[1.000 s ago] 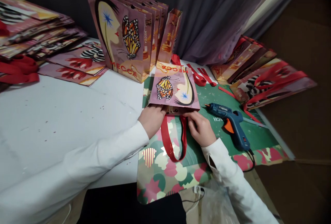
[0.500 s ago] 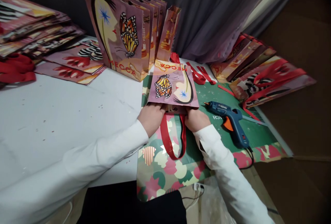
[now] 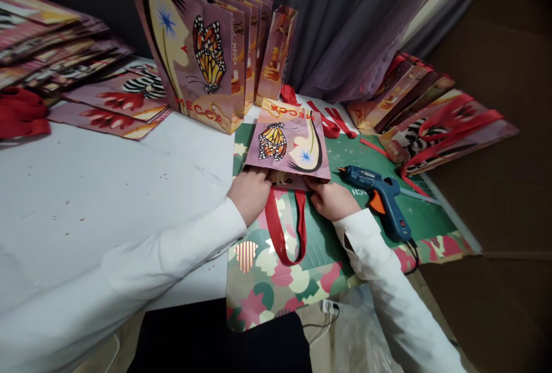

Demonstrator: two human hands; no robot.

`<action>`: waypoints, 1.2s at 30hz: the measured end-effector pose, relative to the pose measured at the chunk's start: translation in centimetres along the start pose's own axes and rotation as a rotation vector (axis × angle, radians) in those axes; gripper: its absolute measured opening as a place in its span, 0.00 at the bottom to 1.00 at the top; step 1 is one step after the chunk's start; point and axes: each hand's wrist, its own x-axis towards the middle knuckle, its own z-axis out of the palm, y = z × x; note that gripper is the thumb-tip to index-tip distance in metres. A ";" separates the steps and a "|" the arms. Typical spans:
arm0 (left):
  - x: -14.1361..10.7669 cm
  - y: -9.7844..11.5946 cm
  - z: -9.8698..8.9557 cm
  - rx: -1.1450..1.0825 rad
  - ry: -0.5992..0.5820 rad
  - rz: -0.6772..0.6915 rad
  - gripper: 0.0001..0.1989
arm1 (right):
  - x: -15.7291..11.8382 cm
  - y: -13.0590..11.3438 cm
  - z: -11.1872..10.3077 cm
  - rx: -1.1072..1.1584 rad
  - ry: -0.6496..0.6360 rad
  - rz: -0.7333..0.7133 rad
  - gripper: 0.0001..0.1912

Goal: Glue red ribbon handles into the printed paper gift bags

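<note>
A purple paper gift bag (image 3: 287,142), printed with a butterfly and a drawn face, lies flat in front of me with its mouth towards me. A red ribbon handle (image 3: 279,234) loops out of the mouth over the patterned sheet. At the left corner of the mouth, my left hand (image 3: 250,193) is closed on the bag, its fingertips hidden under the upper panel. My right hand (image 3: 335,199) grips the right side of the mouth, with its fingers partly inside. A blue glue gun (image 3: 379,195) with an orange trigger lies just to the right.
Upright gift bags (image 3: 194,51) stand in a row at the back, with more bags (image 3: 444,131) at the right. Flat bags (image 3: 56,45) are stacked at far left beside red ribbon (image 3: 21,113). A green patterned sheet (image 3: 254,298) covers part of the white table (image 3: 107,189).
My right hand has drawn slightly outward from the bag's mouth, showing more of its fingers. My left hand stays at its corner. The whole view has shifted a little.
</note>
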 end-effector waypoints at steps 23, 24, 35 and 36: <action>0.0 -0.3 0.8 0.048 0.015 0.022 0.22 | -5.0 -1.6 -1.0 0.055 0.173 0.056 0.24; 0.0 -0.3 0.8 0.043 0.027 0.026 0.22 | -4.4 -2.4 -0.9 0.016 0.160 0.065 0.27; 0.1 -0.1 0.0 0.034 0.011 0.108 0.21 | 0.5 -6.3 -1.3 0.116 0.164 0.260 0.18; 0.1 0.0 -0.1 0.038 -0.001 0.097 0.20 | 0.2 -5.8 -1.2 0.122 0.152 0.283 0.19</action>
